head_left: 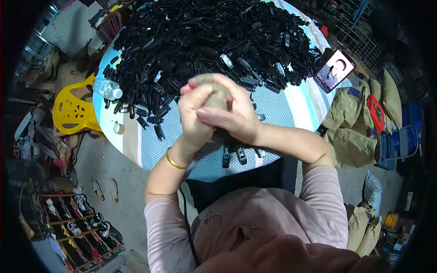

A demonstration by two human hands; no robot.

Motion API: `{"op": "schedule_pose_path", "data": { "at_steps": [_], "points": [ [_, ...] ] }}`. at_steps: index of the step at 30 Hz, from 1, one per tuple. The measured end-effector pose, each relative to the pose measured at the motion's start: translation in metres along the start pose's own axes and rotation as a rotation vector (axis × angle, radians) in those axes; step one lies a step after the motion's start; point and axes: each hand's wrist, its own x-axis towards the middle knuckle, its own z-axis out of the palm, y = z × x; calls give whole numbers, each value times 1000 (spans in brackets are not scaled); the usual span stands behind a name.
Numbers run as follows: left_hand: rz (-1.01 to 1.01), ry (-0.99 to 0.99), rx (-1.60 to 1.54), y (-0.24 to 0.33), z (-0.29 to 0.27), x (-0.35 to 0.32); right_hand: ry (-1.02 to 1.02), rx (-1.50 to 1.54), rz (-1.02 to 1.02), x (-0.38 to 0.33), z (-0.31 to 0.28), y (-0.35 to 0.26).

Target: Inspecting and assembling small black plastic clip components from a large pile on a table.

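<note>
My left hand (pixel 190 116) and my right hand (pixel 242 113) are closed together above the near part of the round table. Between and around the fingers shows a greenish-beige covering or lump (pixel 216 101); whether it is worn on the fingers or held cannot be told. Anything deeper inside the grip is hidden. Below the hands, near the table's front edge, lie a few small black plastic parts (pixel 241 156). Just beyond the hands spreads a large heap of similar black, clip-like parts (pixel 205 41), some with shiny silver faces.
On the table (pixel 300 107), a clear bottle (pixel 108 89) and a small cup (pixel 119 128) stand left; a phone (pixel 334 70) leans at the right edge. A yellow plastic chair (pixel 75 109) is left, brown sacks (pixel 350 145) right, a shoe rack (pixel 79 227) lower left.
</note>
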Motion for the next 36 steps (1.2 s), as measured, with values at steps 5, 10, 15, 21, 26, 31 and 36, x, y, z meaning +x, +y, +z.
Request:
{"op": "schedule_pose_path", "data": {
  "at_steps": [5,10,15,21,26,31,36],
  "points": [
    [-332,-301,-207,-13,-24,21,-229,-62,216,40,-57,5],
    [-26,-793,236,-43,-9,17,81,-1504,-184,71,-168,44],
    [-262,-778,157,-57,1,13,-18,-1858,-158,70,-184,58],
    [-68,-567,660,-105,11,9,-20,-1856,-86,73,-176,47],
    [-4,-530,638,-101,11,7,52,-1782,-124,65,-180,50],
    [-417,-148,165,-77,-6,21,125,-1684,-247,57,-179,43],
    [-748,-12,-555,-68,-18,30,306,-1157,-245,58,-169,45]
  ]
}}
